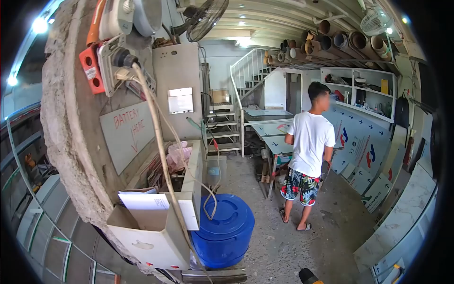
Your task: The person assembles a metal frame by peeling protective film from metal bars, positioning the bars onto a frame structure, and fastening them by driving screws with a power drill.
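Neither of my hands shows in the head view. At the bottom edge, the black nose and a bit of the yellow body of what looks like a power drill [308, 275] poke into view; whatever holds or supports it is cut off. Left of it stands a blue lidded drum [222, 236] with a cable loop lying on its lid. Beside the drum is a white box [146, 244] with papers [144, 200] in its open top.
A person [312, 137] in a white shirt stands by a worktable [274, 128]. Printed sheets [362, 137] lean on the right wall, with slabs [402, 217] nearer. Cables [163, 161] hang from a socket at left. Stairs [224, 128] rise behind.
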Available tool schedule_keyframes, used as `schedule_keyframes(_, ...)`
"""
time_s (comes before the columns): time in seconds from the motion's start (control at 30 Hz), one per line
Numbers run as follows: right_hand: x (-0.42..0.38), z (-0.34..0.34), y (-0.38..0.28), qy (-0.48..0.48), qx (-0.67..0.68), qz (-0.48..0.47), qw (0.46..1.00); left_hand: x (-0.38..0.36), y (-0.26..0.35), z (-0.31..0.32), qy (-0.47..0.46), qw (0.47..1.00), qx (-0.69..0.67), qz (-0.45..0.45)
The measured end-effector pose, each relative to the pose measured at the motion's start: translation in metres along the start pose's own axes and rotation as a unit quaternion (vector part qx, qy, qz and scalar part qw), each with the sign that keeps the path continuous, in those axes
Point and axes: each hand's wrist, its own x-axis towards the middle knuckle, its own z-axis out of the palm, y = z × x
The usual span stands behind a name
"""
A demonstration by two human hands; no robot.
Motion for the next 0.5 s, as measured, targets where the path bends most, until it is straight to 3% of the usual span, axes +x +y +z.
schedule_keyframes(0.33, -0.002, 0.013, -0.001, -0.027, 0.001, 0.025, 0.999, -0.039, 0.006, -0.044, 0.108, 0.991, 0.072, 0.004)
schedule_keyframes(0.5, -0.008, 0.010, -0.003, -0.037, -0.002, 0.041, 0.998, -0.063, -0.006, -0.081, 0.172, 0.965, 0.188, -0.053)
